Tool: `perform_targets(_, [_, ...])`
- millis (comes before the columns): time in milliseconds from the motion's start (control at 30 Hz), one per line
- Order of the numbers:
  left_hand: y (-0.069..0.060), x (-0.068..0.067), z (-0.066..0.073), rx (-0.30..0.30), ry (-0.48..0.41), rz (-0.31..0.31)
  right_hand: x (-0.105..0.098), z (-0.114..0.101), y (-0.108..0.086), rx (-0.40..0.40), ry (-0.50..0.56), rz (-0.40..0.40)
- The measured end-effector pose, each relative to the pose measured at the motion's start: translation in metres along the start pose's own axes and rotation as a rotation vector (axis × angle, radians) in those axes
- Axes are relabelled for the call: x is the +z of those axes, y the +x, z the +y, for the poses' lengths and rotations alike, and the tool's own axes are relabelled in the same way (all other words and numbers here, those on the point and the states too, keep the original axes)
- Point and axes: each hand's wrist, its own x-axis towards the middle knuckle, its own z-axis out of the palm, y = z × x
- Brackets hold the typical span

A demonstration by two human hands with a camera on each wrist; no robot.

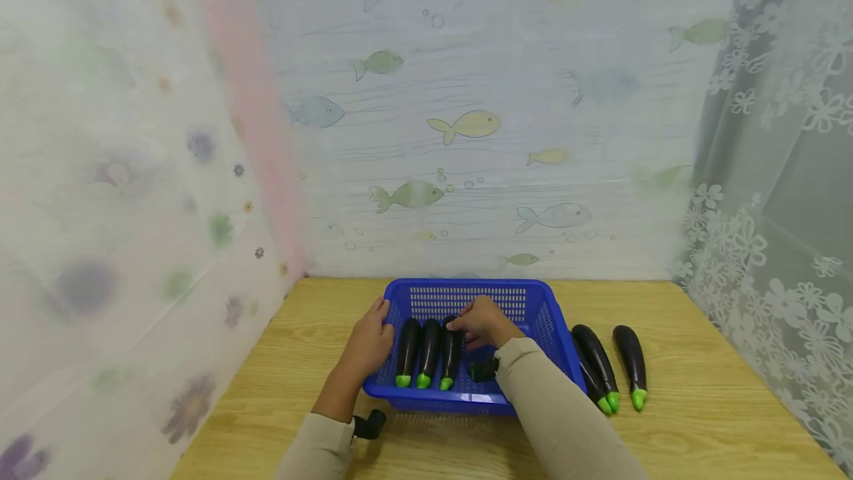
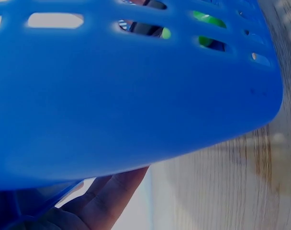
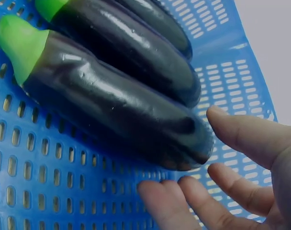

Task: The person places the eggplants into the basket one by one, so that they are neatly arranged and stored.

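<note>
A blue plastic basket [image 1: 473, 284] stands on the table with three dark eggplants side by side in its left half, green caps toward the near wall. My left hand [image 1: 370, 339] grips the basket's left rim; in the left wrist view, the blue wall [image 2: 136, 96] hides most of that hand [image 2: 105, 201]. Inside the basket, my right hand [image 1: 488, 323] is at the far end of the rightmost eggplant [image 1: 451, 358]. Seen from the right wrist, its thumb [image 3: 246, 134] and fingers are spread around the tip of that eggplant [image 3: 112, 100] without closing on it.
Right of the basket, two eggplants [image 1: 595, 361] lie together against its side, and another eggplant [image 1: 630, 365] lies a little farther right on the wooden table [image 1: 700, 391]. Fish-patterned sheeting [image 1: 480, 169] hangs behind the table, with more curtains [image 1: 133, 243] at both sides.
</note>
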Motion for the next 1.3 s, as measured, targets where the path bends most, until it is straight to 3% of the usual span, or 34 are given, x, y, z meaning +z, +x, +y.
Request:
perform_targets(300, [0.000, -0.002, -0.001, -0.030, -0.052, 0.023, 0.000, -0.003, 0.003, -0.047, -0.019, 0.024])
perform_targets(533, [-0.001, -0.003, -0.002, -0.047, -0.066, 0.034, -0.006, -0.010, -0.005, -0.064, -0.033, 0.016])
perform_targets(933, [0.000, -0.002, -0.004, -0.092, -0.120, 0.038, -0.031, -0.025, -0.032, -0.174, -0.079, 0.011])
perform_targets(1167, [-0.001, -0.002, -0.007, -0.164, -0.175, 0.040, -0.050, -0.025, -0.041, -0.184, -0.133, -0.006])
perform_targets(1300, [-0.003, -0.004, -0.009, -0.170, -0.208, 0.026, -0.060, -0.026, -0.048, -0.189, -0.125, -0.017])
